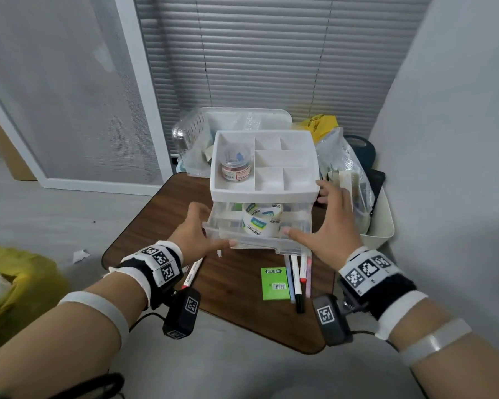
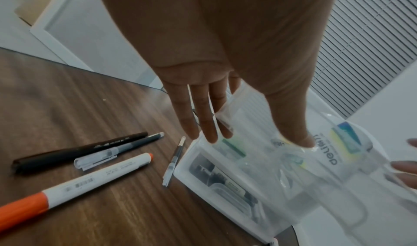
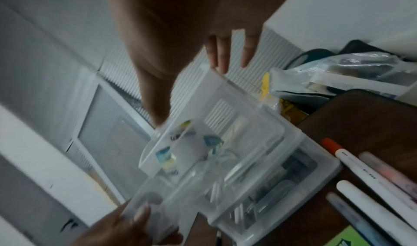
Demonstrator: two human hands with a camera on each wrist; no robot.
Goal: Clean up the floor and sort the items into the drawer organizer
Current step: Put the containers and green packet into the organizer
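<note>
Frame centre: we hold the clear drawer (image 1: 257, 226) w/ tape rolls (image 1: 261, 221), half out of the organizer (image 1: 264, 191). Left hand (image 1: 198, 236) and right hand (image 1: 333, 226) grip its front corners. Pens (image 1: 298, 279) and green pad (image 1: 274, 283) lie below; bags (image 1: 343, 162) crowd right.

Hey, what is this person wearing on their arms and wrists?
Both forearms are bare. Each wrist, left hand and right hand, carries a black-and-white cuff with square black-and-white coded markers on top. A small black camera box, also marker-tagged, hangs beneath each cuff, a thin black cable trailing from it. A pale band circles each forearm higher up.
</note>
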